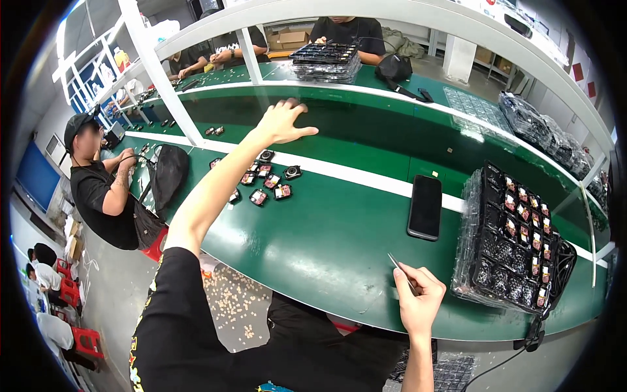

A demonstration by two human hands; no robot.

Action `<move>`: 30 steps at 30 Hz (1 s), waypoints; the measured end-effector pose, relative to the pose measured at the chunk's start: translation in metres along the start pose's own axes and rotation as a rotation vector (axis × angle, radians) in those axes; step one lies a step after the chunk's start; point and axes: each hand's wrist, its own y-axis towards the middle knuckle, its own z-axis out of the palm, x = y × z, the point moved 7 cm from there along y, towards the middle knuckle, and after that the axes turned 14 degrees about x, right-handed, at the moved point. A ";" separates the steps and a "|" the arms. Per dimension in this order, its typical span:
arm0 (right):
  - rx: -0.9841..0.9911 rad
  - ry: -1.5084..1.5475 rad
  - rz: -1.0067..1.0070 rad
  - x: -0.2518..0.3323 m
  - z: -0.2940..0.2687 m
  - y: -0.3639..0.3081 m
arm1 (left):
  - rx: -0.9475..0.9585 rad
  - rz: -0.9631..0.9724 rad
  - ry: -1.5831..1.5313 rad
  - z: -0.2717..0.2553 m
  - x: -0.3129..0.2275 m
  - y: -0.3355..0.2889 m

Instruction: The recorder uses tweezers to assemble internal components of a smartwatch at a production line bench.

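My left hand [285, 123] reaches out over the green belt [375, 155] with its fingers spread and nothing in them. Below and left of it, several small black square parts [258, 196] with reddish and white faces lie loosely grouped on the green worktop [307, 242]. Near the worktop's front edge, my right hand [420, 295] is closed around a pair of metal tweezers [393, 261], its tips pointing up and left. To the right stands a stack of black compartment trays [491, 258]; similar small parts sit in several pockets of the top tray.
A black phone [424, 208] lies between my right hand and the trays. White frame posts [163, 75] rise at the left. A co-worker [98, 173] sits left beside a black bag [171, 173]; others work across the line. Another tray stack [326, 68] stands beyond the belt.
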 end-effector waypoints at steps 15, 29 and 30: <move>-0.014 -0.006 0.110 -0.015 0.003 0.000 | 0.131 -0.013 -0.510 0.085 0.032 0.012; 0.004 -0.052 0.096 -0.010 0.003 0.001 | 0.247 0.204 -0.617 0.048 -0.030 -0.077; 0.007 -0.054 0.094 -0.009 0.003 0.001 | 0.262 0.192 -0.627 0.046 -0.030 -0.082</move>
